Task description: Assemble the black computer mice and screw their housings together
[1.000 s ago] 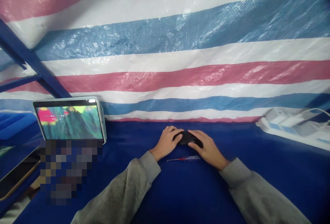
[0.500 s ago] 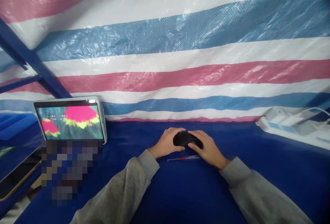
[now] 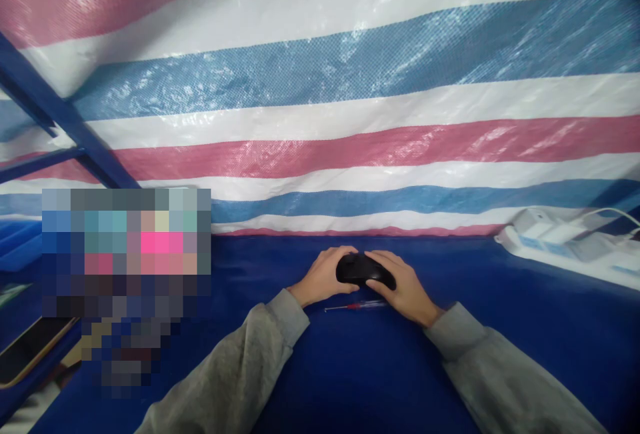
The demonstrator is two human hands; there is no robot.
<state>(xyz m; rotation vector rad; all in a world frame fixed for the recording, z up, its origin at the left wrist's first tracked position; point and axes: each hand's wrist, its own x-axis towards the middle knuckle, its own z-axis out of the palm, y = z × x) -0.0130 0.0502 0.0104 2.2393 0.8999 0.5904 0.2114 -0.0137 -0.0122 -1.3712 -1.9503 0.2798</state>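
A small black rounded device (image 3: 364, 270), shaped like a computer mouse, sits on the dark blue table (image 3: 350, 367) between my hands. My left hand (image 3: 323, 276) grips its left side with the fingers curled over the top. My right hand (image 3: 404, 287) holds its right side, thumb on top. Just in front of my hands a thin screwdriver (image 3: 356, 306) with a red handle and metal shaft lies flat on the table, untouched. Grey sleeves cover both my forearms.
A striped red, white and blue tarp (image 3: 350, 121) hangs right behind the table. A white power strip (image 3: 560, 242) with plugs and cables lies at the right. A pixelated patch covers the left; a phone (image 3: 30, 347) lies at the far left edge.
Both hands have shifted their hold slightly on the black device, which now shows more between them. The tablet screen at the left is now covered by the pixelated patch.
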